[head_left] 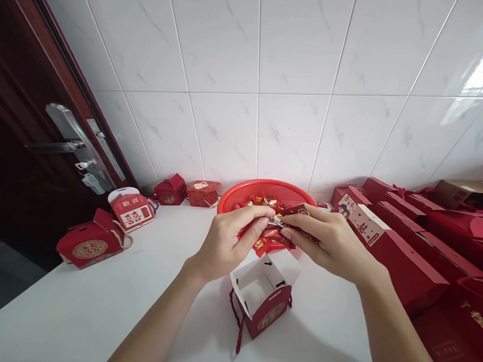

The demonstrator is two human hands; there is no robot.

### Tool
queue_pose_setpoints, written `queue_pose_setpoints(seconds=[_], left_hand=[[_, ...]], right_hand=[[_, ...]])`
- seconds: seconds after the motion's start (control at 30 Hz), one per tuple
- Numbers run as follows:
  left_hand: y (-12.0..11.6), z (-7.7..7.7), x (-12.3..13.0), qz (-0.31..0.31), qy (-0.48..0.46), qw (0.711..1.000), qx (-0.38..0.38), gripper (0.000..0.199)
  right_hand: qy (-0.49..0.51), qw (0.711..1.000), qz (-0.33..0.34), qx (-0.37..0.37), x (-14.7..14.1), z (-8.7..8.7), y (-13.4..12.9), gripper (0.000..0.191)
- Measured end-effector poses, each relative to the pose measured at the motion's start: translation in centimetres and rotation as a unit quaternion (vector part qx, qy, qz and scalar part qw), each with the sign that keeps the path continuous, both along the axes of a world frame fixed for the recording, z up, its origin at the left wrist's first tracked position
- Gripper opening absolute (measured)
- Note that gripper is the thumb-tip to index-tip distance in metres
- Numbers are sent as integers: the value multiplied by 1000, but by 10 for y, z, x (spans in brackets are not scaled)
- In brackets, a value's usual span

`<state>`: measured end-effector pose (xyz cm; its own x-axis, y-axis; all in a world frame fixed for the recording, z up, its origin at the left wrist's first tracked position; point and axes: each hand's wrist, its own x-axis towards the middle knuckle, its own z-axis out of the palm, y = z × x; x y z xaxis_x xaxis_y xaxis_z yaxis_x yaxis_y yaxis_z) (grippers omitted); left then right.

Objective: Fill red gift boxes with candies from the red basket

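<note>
Above the near rim of a red plastic basket (241,189), my left hand (235,233) and my right hand (330,239) meet with thumbs and fingers pinched together. Between the fingertips is a small silvery wrapped candy (277,221), partly hidden by the fingers. Red and gold wrapped candies (268,202) lie in the basket beyond my hands, and a red packet (263,246) shows just below them. Under my hands an open red gift box (271,315) stands on the table, its white inside bare and its dark red cord hanging at the front left.
Finished-looking red boxes (90,247) stand at the left, with a white-and-red box (134,209) behind. Rows of red boxes (401,258) crowd the right side. A tiled wall (220,130) closes the back, and a dark door (17,132) with keys stands at left.
</note>
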<state>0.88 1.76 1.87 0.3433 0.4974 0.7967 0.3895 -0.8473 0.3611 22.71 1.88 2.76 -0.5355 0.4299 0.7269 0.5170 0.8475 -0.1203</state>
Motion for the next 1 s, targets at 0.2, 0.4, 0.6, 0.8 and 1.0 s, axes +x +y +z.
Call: queue_pose_setpoints(seconds=[0.2,0.4,0.6,0.8,1.0], left_hand=[[1,-1,1,-2,-11,1000,6,15],[2,-2,2,3,-20,999,32,15],[3,-5,2,-10,-38,998,41,16],[7,-9,-2,-29,-40,999,9,21],[8,-11,-4,-55,-35,997,-43,32]], right_hand=[[36,999,8,-35,1,-2,2,18],[54,997,7,-49,6,-3,6,21],[75,995,20,-64,10,-2,8,23],[94,994,32,-47,14,-2,7,20],[108,993,40,-19,14,1,6,19]])
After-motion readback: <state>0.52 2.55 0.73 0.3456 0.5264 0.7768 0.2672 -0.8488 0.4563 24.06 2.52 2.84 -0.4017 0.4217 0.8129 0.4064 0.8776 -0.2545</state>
